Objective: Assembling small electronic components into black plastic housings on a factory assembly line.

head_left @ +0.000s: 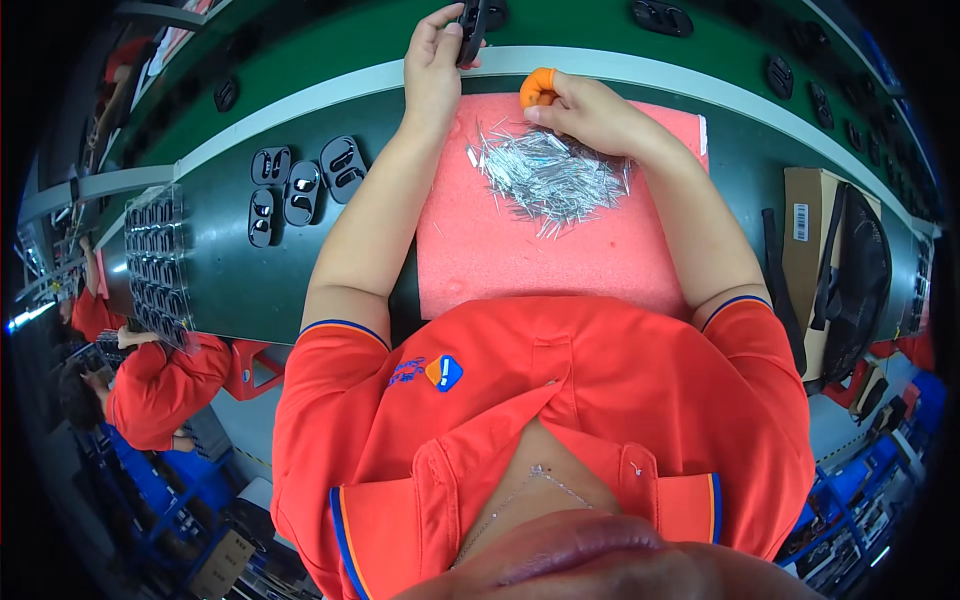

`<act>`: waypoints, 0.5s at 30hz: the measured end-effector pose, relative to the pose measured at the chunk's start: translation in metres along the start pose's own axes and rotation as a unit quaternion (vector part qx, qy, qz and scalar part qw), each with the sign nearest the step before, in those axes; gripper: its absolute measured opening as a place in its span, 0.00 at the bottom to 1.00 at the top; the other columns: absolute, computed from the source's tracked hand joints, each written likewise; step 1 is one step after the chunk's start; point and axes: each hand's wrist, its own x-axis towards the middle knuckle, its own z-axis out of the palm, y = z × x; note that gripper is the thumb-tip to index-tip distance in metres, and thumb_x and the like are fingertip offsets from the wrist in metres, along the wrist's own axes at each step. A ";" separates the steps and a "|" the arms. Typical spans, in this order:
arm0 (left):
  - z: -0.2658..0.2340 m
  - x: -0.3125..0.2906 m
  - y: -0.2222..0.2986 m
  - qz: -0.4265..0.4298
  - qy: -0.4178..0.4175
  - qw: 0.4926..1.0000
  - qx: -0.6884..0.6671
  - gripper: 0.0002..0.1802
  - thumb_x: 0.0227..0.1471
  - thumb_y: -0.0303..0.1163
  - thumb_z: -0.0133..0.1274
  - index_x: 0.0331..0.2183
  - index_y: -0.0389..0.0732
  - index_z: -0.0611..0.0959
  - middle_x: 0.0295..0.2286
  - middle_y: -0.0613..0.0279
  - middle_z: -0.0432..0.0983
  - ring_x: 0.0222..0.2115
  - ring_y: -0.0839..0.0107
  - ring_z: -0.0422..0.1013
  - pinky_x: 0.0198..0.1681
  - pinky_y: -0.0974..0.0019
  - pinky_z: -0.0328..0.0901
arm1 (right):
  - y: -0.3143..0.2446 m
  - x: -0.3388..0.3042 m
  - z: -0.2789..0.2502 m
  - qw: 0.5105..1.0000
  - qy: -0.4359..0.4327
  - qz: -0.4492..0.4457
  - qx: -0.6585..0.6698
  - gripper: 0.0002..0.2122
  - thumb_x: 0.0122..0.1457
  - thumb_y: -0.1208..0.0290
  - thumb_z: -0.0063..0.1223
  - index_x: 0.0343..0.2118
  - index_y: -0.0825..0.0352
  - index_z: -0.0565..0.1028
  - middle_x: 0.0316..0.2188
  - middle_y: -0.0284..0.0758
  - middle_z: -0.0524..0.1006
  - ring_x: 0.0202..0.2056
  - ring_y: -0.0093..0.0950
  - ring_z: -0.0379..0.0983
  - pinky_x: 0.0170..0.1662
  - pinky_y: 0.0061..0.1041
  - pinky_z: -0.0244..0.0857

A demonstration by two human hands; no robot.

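Note:
My left hand (432, 85) grips a black earbud case (472, 32), tilted on its edge, above the white rail at the far side. Just over the far right part of a heap of thin silvery metal pins (555, 185) is my right hand (590, 112). An orange finger cot (538, 88) covers its index finger, which is bent toward the thumb in a pinch. Whatever lies between those fingertips is too small to tell. The pins lie scattered on a pink foam sheet (450, 250) in front of me.
Several black earbud cases (302, 192) lie left of the foam. Beyond the white rail (640, 70), more cases sit on a green belt (580, 25). A clear tray (158, 265) of dark parts stands far left. A cardboard box (803, 255) and black bag (860, 285) are right. A co-worker (165, 390) sits left.

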 end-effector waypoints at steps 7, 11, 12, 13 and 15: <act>0.003 -0.001 0.007 0.043 -0.005 0.999 -0.006 0.16 0.62 0.33 0.43 0.49 0.39 0.73 0.30 0.62 0.76 0.26 0.81 0.68 0.32 0.77 0.64 | 0.014 0.010 -0.001 0.987 0.075 0.002 0.140 0.12 0.60 0.70 0.50 0.44 0.69 0.70 0.29 0.29 0.72 0.28 0.17 0.67 0.35 0.18 0.64; 0.011 -0.003 0.008 0.095 -0.023 0.995 -0.020 0.15 0.62 0.33 0.43 0.48 0.38 0.73 0.31 0.63 0.76 0.28 0.82 0.69 0.34 0.77 0.65 | 0.012 0.012 -0.007 0.960 0.177 -0.020 0.216 0.16 0.60 0.69 0.51 0.50 0.68 0.71 0.33 0.29 0.75 0.30 0.15 0.68 0.39 0.17 0.64; 0.014 -0.006 0.011 0.092 -0.035 0.995 -0.029 0.14 0.61 0.30 0.44 0.48 0.38 0.74 0.30 0.64 0.76 0.29 0.83 0.70 0.34 0.77 0.65 | 0.014 0.012 -0.009 0.960 0.179 -0.020 0.216 0.16 0.60 0.69 0.51 0.50 0.68 0.71 0.33 0.29 0.75 0.30 0.15 0.68 0.39 0.17 0.64; 0.016 -0.007 0.012 0.089 -0.047 0.994 -0.039 0.13 0.60 0.28 0.45 0.47 0.37 0.74 0.30 0.65 0.76 0.30 0.84 0.70 0.35 0.77 0.64 | 0.016 0.012 -0.010 0.941 0.223 -0.013 0.253 0.16 0.60 0.68 0.51 0.50 0.67 0.71 0.34 0.29 0.75 0.31 0.15 0.68 0.40 0.16 0.63; 0.011 -0.005 0.005 0.106 -0.062 0.992 0.010 0.14 0.60 0.28 0.46 0.47 0.37 0.74 0.30 0.65 0.76 0.30 0.83 0.70 0.35 0.77 0.65 | 0.022 0.015 -0.014 0.907 0.283 -0.017 0.311 0.15 0.60 0.66 0.52 0.48 0.66 0.74 0.36 0.28 0.76 0.30 0.14 0.67 0.39 0.14 0.62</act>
